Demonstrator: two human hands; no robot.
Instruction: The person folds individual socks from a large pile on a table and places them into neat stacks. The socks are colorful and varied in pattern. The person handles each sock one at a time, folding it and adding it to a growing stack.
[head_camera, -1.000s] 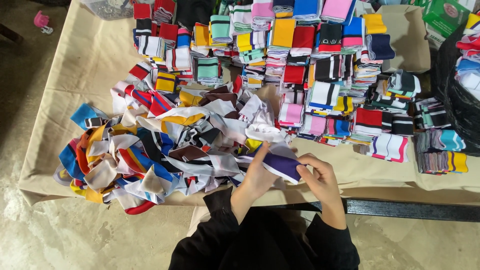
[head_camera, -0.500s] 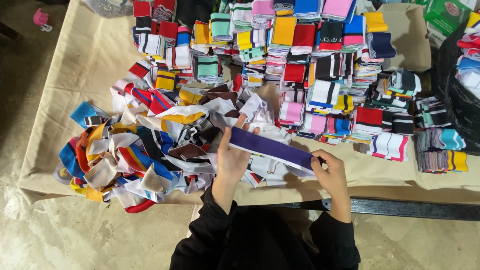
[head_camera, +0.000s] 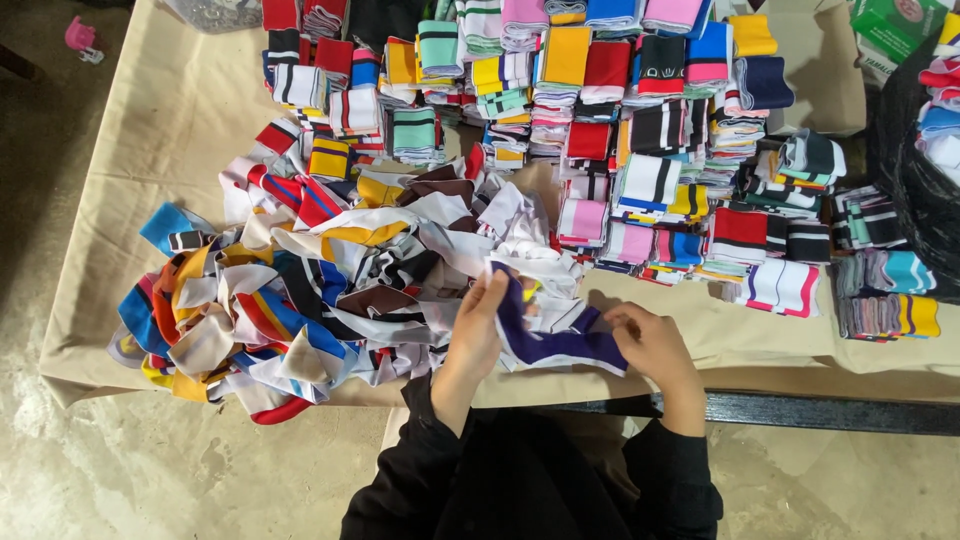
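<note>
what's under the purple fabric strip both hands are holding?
Under the purple strip held by the left hand and right hand lie white pieces from the loose pile, then the beige table cover. What lies directly beneath the strip is covered.

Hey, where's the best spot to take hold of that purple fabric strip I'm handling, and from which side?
Grip the purple strip at its two ends, probably best from above. It is bent in an L: one end stands up by the left hand, the other lies flat by the right hand. The ends are exposed, while the bend rests on the loose pile.
</note>
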